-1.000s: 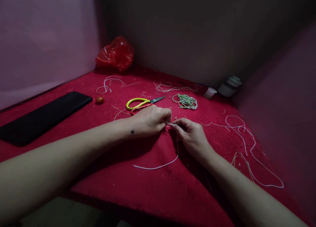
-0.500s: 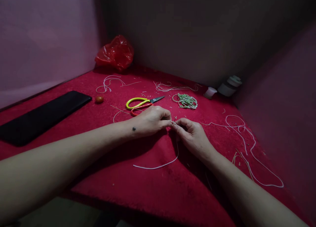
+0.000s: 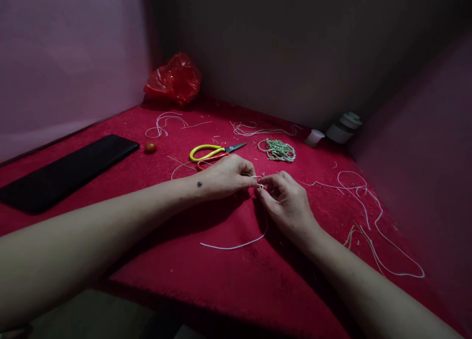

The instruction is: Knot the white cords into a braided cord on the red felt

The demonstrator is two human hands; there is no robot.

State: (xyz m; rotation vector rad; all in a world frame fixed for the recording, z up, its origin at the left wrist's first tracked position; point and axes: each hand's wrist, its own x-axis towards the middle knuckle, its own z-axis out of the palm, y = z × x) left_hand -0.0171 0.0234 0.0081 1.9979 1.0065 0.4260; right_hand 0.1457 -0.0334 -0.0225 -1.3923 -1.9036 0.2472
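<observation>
Over the middle of the red-covered table, my left hand (image 3: 236,176) pinches a thin white cord (image 3: 236,248) between thumb and curled fingers. Facing it from the right, my right hand (image 3: 286,196) has thumb and forefinger at a small loop of the same cord, just off the left fingertips. One end of the cord hangs below the hands and curves left across the cloth. The finer detail at the fingertips is too small to make out. Scissors (image 3: 212,154) with one yellow and one red handle lie just behind my left hand. Beyond my right hand is a green-and-white knotted cord bundle (image 3: 278,150).
A black flat slab (image 3: 70,172) and a small reddish-brown bead (image 3: 150,147) lie left. A red plastic bag (image 3: 175,81) sits in the far corner. At back right stand a small cup (image 3: 314,137) and a lidded container (image 3: 344,127). Loose white cords (image 3: 376,221) spread right.
My right hand has turned slightly, and its fingertips have parted a little from my left ones, showing a small cord loop between them. My left hand stays almost in place.
</observation>
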